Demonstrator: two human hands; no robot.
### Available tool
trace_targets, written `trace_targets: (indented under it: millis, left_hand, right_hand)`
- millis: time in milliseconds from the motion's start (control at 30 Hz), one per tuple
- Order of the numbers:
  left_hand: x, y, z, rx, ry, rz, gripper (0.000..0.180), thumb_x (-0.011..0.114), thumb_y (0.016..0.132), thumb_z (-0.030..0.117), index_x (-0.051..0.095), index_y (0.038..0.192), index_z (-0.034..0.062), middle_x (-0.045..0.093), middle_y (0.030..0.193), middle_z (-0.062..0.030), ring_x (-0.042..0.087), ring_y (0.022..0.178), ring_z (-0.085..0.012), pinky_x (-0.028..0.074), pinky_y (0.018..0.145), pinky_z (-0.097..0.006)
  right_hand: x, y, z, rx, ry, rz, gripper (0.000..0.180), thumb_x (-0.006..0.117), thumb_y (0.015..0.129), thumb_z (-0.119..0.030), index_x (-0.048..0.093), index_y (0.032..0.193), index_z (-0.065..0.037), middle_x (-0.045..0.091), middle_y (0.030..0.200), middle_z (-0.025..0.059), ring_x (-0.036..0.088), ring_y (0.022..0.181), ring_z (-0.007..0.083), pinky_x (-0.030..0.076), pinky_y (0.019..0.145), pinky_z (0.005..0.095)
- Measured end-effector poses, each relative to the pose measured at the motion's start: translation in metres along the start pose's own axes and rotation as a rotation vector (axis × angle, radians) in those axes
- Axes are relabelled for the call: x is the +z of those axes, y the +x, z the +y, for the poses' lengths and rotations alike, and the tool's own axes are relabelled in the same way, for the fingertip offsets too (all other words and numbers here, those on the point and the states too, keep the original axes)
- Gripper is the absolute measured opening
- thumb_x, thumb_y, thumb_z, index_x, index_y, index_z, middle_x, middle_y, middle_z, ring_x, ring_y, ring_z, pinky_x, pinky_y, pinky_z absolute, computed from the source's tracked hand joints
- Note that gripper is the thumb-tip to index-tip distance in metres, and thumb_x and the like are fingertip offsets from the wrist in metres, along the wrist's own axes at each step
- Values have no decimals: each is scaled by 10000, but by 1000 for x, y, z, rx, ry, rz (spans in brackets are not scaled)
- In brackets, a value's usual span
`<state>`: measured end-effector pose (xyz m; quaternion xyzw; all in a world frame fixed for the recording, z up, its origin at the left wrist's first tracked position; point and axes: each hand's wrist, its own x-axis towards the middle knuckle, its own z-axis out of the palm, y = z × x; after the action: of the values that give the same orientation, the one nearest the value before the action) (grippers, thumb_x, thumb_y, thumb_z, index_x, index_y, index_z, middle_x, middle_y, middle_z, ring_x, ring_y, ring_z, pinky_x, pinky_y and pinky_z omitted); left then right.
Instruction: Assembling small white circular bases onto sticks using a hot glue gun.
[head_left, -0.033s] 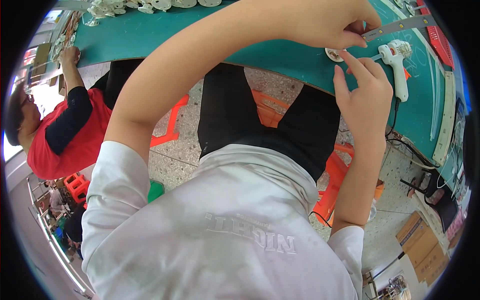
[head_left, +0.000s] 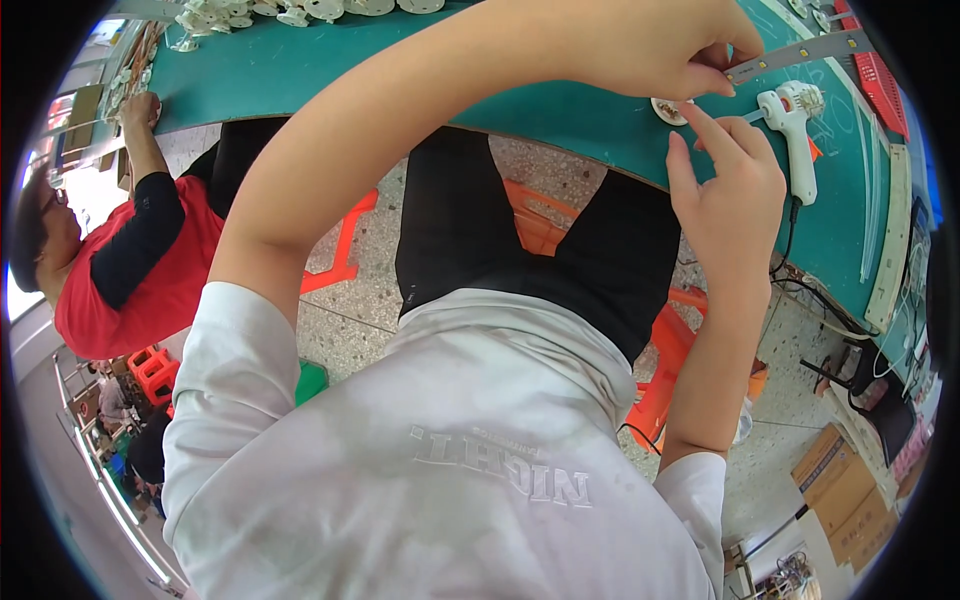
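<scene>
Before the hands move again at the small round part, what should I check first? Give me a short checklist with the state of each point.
1. Left hand grips the thin grey strip between fingertips: ok.
2. Right hand has its index fingertip at the small round part: ok.
3. Round part lies flat on the green table: cannot tell, the hands hide most of it.
4. White glue gun lies apart from both hands: ok.
5. Glue gun cable hangs off the table edge near the right wrist: not ok, it could snag.
</scene>
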<state>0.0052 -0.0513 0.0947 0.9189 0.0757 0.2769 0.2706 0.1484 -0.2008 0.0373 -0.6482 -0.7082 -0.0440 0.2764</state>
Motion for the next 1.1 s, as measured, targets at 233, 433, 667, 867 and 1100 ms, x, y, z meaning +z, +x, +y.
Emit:
trace_targets:
  millis: [233,433,667,867,1100]
  left_hand:
    - [0,3,-1,-37,31,-24,105,734,753,67,666,796,0,664,729,-185,668,733,-397,532,683,-418]
    - [-1,-2,-4,-71,-18,-48,90,724,786,53,665,811,-9,673,767,-208,678,785,-395,533,719,-418]
    - [-5,1,2,-117,-53,-168,73,711,798,55,675,818,-5,674,790,-225,675,804,-406,527,747,-441]
    - [-4,6,2,-106,2,-185,64,704,804,54,695,837,-1,668,771,-225,670,801,-412,523,750,-453]
    - [-4,-1,1,-145,-41,-158,74,711,802,49,691,851,-3,672,764,-210,665,792,-412,523,738,-448]
  right_hand:
    - [-5,0,-4,2,120,-124,273,747,820,-56,761,1093,-58,652,850,88,633,733,215,513,671,342]
    - [-34,-2,37,270,-119,131,304,739,824,-98,725,1123,-46,700,1021,98,673,861,251,541,763,359]
    - [-25,17,86,468,-471,-152,636,728,800,-249,565,1360,3,585,1354,199,604,1210,370,487,1031,459]
    - [-51,28,94,596,-373,-339,615,707,804,-229,574,1361,-5,617,1331,186,642,1133,308,521,969,391]
    - [-95,-36,100,774,848,270,630,643,721,-128,582,1311,85,616,1272,188,641,827,183,532,728,321]
